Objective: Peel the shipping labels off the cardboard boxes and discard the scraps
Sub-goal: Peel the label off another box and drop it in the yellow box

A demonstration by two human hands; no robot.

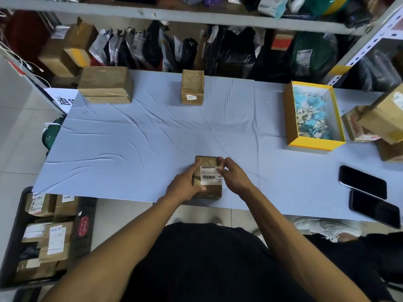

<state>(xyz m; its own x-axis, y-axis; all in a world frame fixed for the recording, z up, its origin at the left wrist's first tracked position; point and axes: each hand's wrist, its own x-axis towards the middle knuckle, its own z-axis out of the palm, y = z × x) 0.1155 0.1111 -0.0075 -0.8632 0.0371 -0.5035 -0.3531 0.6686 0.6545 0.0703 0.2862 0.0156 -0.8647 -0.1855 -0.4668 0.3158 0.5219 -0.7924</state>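
- Storeroom setup: pale blue cloth-covered table [130, 138] in front of me, grey metal shelving [174, 17] behind it stuffed with parcels and poly mailers.
- Nearest, floor at my left: black crate [17, 236] of small cardboard boxes, white labels on them, so I judge plenty left to do.
- Near table edge, centre: small cardboard box [208, 191] lying flat, white shipping label [210, 175] with barcode face up on top.
- My left hand [185, 186] grips the box's left side, thumb on the near top face, fingers along the label's left edge. Bracing it.
- My right hand [234, 174] sits at the label's far right corner, fingertips [220, 167] pinched on that corner. Corner looks just lifted; the rest is stuck flat.
- Step in hand, my read: start of the peel on this box. Label is essentially all on.
- Right side near edge: two dark phones [368, 192], screens off, side by side.
- Further right, mid table: open yellow box [292, 118] holding blue and whitish paper scraps. I take that as the discard bin, already partly filled.
- Beyond it at the right edge: stacked brown cartons [383, 118]; one shows a label remnant.
- Far edge: upright small carton [193, 87] with a small white sticker on its front, and a flat wide carton [105, 85] far left, no label visible from here.
- Progress guess: some boxes done, this one barely begun, crate pending.
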